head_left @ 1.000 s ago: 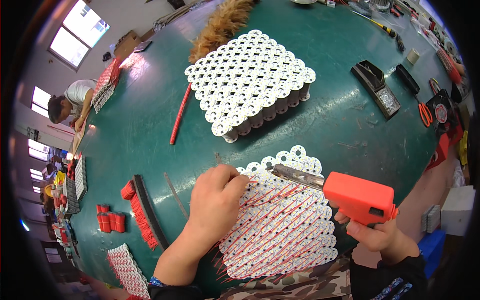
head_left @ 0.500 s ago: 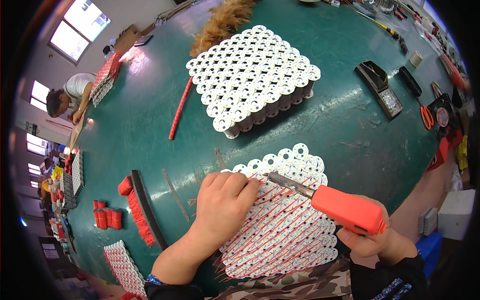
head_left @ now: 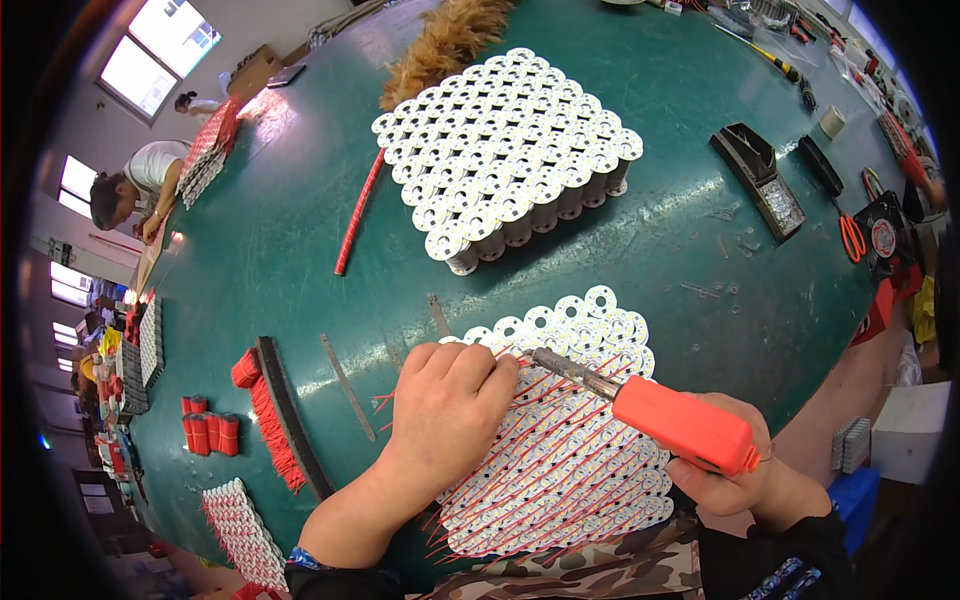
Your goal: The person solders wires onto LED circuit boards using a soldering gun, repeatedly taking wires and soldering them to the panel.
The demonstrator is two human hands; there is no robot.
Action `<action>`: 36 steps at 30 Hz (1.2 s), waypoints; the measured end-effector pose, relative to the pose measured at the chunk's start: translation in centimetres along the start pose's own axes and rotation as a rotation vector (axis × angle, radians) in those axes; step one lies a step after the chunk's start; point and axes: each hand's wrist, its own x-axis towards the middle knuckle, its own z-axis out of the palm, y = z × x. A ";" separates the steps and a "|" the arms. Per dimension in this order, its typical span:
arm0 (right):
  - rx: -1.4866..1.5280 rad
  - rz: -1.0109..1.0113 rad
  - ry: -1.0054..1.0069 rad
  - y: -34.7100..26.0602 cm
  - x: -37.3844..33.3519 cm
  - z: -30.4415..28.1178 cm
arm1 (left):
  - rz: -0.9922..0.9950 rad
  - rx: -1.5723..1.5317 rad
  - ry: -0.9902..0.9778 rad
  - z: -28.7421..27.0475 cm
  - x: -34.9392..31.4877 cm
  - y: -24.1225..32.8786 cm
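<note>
A sheet of round white LED boards [head_left: 560,450] lies close to me, crossed by many thin slanting red wires [head_left: 540,420]. My left hand [head_left: 445,405] rests on its upper left part, fingers curled down in a pinch. Red wire ends poke out on both sides of this hand, though its fingertips are mostly hidden. My right hand [head_left: 735,470] grips a soldering iron [head_left: 685,425] with a chunky red handle. The iron's dark metal tip points left and meets the boards just beside my left fingertips.
Beyond the sheet stands a stacked block of round white boards [head_left: 510,150] by a feather duster [head_left: 440,50]. Red wire bundles [head_left: 212,430] and a black strip [head_left: 290,420] lie left. A black holder [head_left: 757,180] and orange-handled scissors [head_left: 852,237] lie right. A person [head_left: 150,180] works far left.
The soldering iron and my right hand have shifted slightly left. My left hand keeps its place on the boards. Another person's head now shows at the far left back.
</note>
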 end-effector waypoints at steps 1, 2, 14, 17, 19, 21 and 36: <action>-0.018 -0.017 0.007 0.0 0.0 0.0 | -0.003 0.009 -0.005 -0.1 0.1 0.1; -0.018 -0.017 0.007 0.0 0.0 0.0 | -0.007 0.018 -0.010 -0.1 0.1 0.1; -0.108 -0.105 0.040 -0.9 1.0 -0.1 | -0.009 0.026 -0.029 -0.1 0.2 0.2; -0.074 -0.077 0.011 -0.6 0.7 -0.2 | -0.012 0.027 -0.044 -0.3 0.3 0.3; -0.031 -0.063 0.013 -0.6 0.5 -0.2 | -0.010 0.024 -0.042 -0.3 0.2 0.2; -0.026 -0.034 0.022 -0.4 -0.2 -0.3 | -0.010 0.022 -0.042 -0.3 0.2 0.2; -0.095 -0.013 0.033 -0.6 -0.8 -2.3 | -0.133 -0.114 -0.010 -1.3 1.1 0.7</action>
